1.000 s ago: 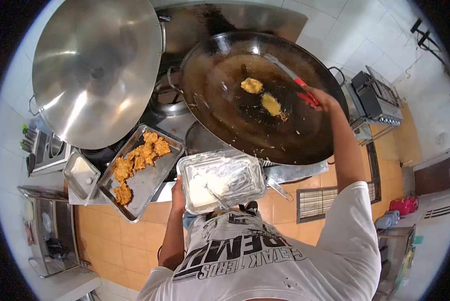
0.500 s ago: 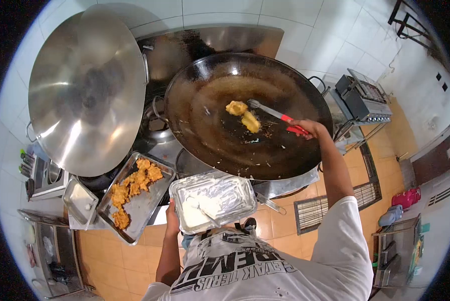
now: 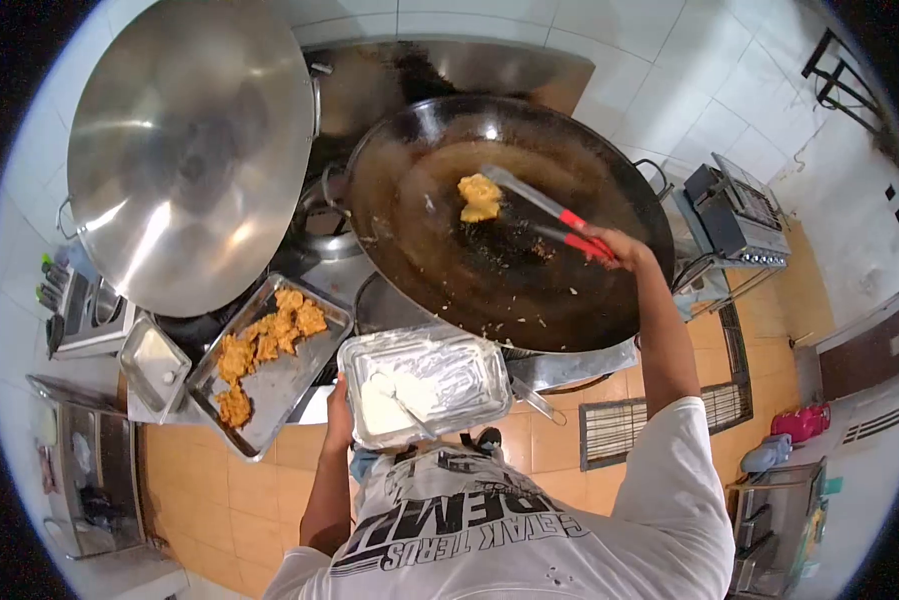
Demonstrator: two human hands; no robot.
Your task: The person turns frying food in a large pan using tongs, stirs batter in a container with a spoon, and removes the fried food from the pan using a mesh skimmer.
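My right hand [image 3: 617, 246] is closed around the red handles of a pair of tongs [image 3: 539, 197] over the large dark wok [image 3: 589, 290]. The tongs' arms are spread, and the upper tip meets the edge of golden battered food [image 3: 479, 197]. Whether the food is gripped, I cannot tell. My left hand [image 3: 338, 412] holds the left edge of a shallow metal tray [image 3: 474, 400], thumb on the rim. White batter coats the tray, and a spoon [image 3: 409, 408] lies in it.
Left of the batter tray, a metal tray [image 3: 274, 400] holds several fried pieces [image 3: 269, 340]. Beside it stands a smaller metal pan [image 3: 149, 385]. A big steel lid or wok [image 3: 189, 150] rises at the left. A skimmer handle [image 3: 539, 402] sticks out below the wok.
The tongs have swung up and spread. Two separate-looking pieces in the wok now sit close together, the lower one shifted up and left. My left hand keeps its hold on the tray.
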